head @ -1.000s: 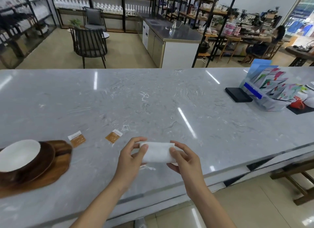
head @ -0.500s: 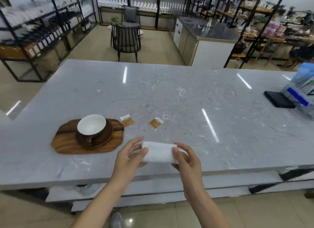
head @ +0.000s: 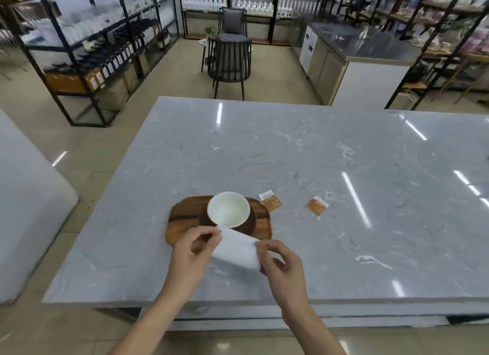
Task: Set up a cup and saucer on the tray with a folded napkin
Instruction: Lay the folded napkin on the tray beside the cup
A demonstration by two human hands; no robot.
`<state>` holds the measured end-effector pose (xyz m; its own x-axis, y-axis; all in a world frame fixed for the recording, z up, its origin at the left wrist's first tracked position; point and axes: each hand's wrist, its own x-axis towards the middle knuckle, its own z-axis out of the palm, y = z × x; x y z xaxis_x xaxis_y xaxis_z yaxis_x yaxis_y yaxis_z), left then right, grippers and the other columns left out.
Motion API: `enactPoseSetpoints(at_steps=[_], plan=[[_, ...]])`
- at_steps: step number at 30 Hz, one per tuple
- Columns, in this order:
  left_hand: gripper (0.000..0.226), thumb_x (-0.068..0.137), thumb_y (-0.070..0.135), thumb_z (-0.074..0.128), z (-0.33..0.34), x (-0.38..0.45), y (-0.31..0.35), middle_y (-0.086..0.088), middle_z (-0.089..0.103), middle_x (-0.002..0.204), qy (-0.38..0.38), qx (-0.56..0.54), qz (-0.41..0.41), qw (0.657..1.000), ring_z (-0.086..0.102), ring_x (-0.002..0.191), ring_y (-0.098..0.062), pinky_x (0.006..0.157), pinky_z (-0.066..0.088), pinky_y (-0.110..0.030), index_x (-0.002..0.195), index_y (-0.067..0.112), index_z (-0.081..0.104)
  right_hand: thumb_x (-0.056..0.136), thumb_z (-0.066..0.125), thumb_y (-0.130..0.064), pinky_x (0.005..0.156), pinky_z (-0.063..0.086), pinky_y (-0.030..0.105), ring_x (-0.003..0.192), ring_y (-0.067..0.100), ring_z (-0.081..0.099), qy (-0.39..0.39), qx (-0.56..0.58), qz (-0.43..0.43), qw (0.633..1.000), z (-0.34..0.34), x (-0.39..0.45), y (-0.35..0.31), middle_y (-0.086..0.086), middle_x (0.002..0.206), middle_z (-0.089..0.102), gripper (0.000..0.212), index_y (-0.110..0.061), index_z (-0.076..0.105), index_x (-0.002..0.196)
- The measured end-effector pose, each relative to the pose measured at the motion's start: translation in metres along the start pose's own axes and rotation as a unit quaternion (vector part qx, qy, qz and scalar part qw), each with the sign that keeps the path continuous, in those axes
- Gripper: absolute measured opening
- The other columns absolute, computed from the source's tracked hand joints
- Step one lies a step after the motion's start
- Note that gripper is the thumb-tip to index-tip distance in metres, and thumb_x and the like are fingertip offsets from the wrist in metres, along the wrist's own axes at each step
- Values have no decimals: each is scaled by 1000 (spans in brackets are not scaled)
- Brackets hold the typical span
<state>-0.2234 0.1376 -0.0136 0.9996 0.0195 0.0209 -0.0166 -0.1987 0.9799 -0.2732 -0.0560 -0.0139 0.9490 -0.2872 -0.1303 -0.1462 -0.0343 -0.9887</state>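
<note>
A wooden tray (head: pixel 185 217) lies on the grey marble counter (head: pixel 291 156). On it stands a cup (head: pixel 228 209), white inside, on a dark brown saucer (head: pixel 250 226). A folded white napkin (head: pixel 235 249) is held between both hands just over the tray's near right corner. My left hand (head: pixel 191 251) pinches its upper left corner. My right hand (head: pixel 280 264) grips its right edge. The napkin hides part of the saucer's near rim.
Two small orange sachets (head: pixel 270 201) (head: pixel 316 206) lie on the counter to the right of the tray. The counter's near edge runs just below my hands. A dark chair (head: pixel 230 63) and shelving stand beyond the far edge.
The view has swung left, so the tray now sits centred. Both hands have carried the napkin to the tray's near right corner and tilted it.
</note>
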Motion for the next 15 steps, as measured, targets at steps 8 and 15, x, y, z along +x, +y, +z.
enactPoseSetpoints(at_steps=[8,15], plan=[[21,91,26,72,-93,64,-35,17,69,116,-103,53,4,993,65,111,0,95,57,-31,108,37,77,93,74,-17,74,60,17,102,-3,65,99,-119,-59,986,103,-1,11,-5,111,66,13,-23,81,102],[24,93,5,68,-117,117,-49,0,66,121,-176,81,16,981,68,111,-17,101,54,-42,109,20,79,95,72,-17,73,58,13,90,5,71,152,-137,-71,976,172,-8,22,-11,123,51,20,-26,77,111]])
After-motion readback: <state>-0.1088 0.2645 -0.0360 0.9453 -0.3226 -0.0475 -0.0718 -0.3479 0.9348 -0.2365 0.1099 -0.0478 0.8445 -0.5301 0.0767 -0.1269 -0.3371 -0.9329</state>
